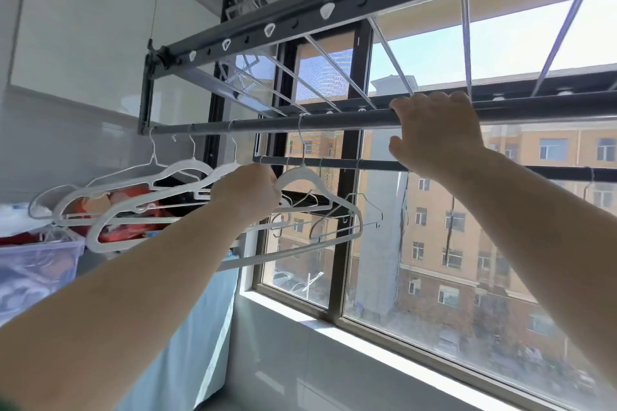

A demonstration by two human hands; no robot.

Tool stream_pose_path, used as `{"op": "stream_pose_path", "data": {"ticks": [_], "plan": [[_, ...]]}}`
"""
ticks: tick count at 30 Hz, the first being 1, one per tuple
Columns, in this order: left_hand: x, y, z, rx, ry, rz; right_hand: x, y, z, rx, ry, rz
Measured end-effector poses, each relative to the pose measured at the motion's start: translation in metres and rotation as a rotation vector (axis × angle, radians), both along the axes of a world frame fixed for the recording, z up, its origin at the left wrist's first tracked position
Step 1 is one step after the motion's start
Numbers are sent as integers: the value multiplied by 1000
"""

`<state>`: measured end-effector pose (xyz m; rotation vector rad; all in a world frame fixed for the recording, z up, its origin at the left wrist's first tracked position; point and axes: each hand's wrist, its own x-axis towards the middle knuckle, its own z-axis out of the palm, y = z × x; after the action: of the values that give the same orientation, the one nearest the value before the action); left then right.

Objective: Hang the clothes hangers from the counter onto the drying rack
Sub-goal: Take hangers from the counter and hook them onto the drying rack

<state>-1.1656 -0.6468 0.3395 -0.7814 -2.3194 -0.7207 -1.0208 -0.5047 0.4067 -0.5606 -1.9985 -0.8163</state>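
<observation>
My bare left forearm (110, 294) fills the near corner, reaching up to my left hand (248, 192), whose fingers are curled round the shoulder of a white plastic clothes hanger (302, 173). That hanger's thin metal hook is already looped over the grey round rail (267, 123) of the dark metal drying rack (300, 13) overhead. My right hand (437, 133) is further along the same rail, fingers wrapped over its top and thumb spread below it, holding on. To the left of my left hand three more white hangers (133, 190) hang side by side from that rail, tilted and overlapping. Behind the grey rail runs a lower dark bar (467, 167), and a few thin wire hangers (364, 210) dangle from it, against the large window (434, 243). Off to the left sits a clear plastic storage bin (40, 257) – contents blurred – and a pale blue cloth (200, 310) hangs down below the hangers.
</observation>
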Motion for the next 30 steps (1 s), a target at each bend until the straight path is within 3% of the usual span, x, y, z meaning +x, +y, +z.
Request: {"op": "stream_pose_path", "data": {"ticks": [7,12,16,20,25,28,30], "plan": [[8,0,-2,148,89,-117,-7,4,-13,-71,3,90],[33,-7,-18,303,238,-290,-9,15,-41,133,274,408],[59,-9,-48,293,199,-357,5,18,-63,180,300,495],[85,5,-73,230,25,-461,42,29,-92,101,190,496],[146,67,-106,189,-148,-602,143,63,-134,-144,17,400],[207,117,-123,171,-228,-715,228,89,-155,-450,-143,157],[254,150,-134,148,-266,-800,290,110,-173,-654,-140,7]]}}
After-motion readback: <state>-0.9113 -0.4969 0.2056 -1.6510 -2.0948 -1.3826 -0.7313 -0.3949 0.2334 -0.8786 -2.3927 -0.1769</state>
